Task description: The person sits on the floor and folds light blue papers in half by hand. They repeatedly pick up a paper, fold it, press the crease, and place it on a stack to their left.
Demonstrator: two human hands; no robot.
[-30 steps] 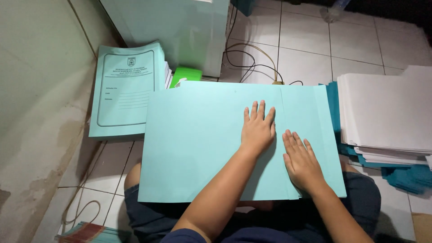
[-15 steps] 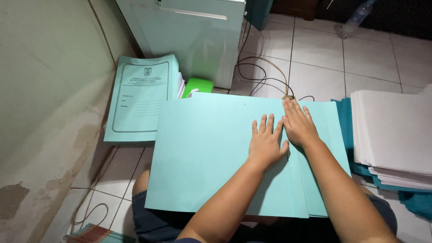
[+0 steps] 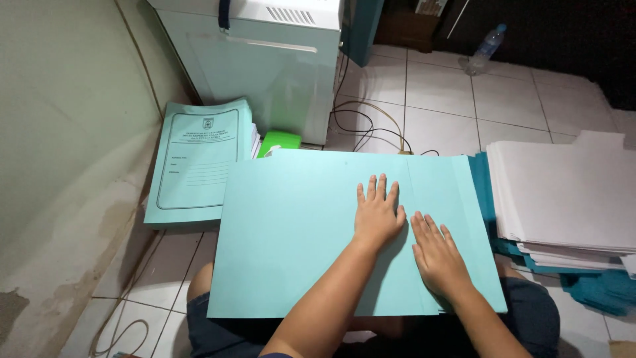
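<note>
The left hand (image 3: 377,215) lies flat and open, fingers spread, palm down on a big light-blue sheet of card (image 3: 298,238), just left of a straight fold line (image 3: 412,219) that runs from the far edge toward the person. The right hand (image 3: 438,255) is also flat and open, holding nothing, and presses on the narrow flap to the right of that line, close beside the left hand and a little nearer the body. The card rests across the person's lap over the tiled floor (image 3: 437,106). Judging by how it lies, the flap is already turned over and the crease is being pressed down along its length; the near end by the lap looks the least flattened, so some smoothing seems left. To the right, touching the card's edge, sits a tall stack of white paper (image 3: 563,192) on darker blue-green covers (image 3: 596,292). To the left a pile of printed blue folders (image 3: 199,159) leans near the wall (image 3: 59,146). Beyond it stand a small green box (image 3: 278,141), a white cabinet (image 3: 265,59), loose cables (image 3: 364,122) and, far off, a plastic bottle (image 3: 485,48)
</note>
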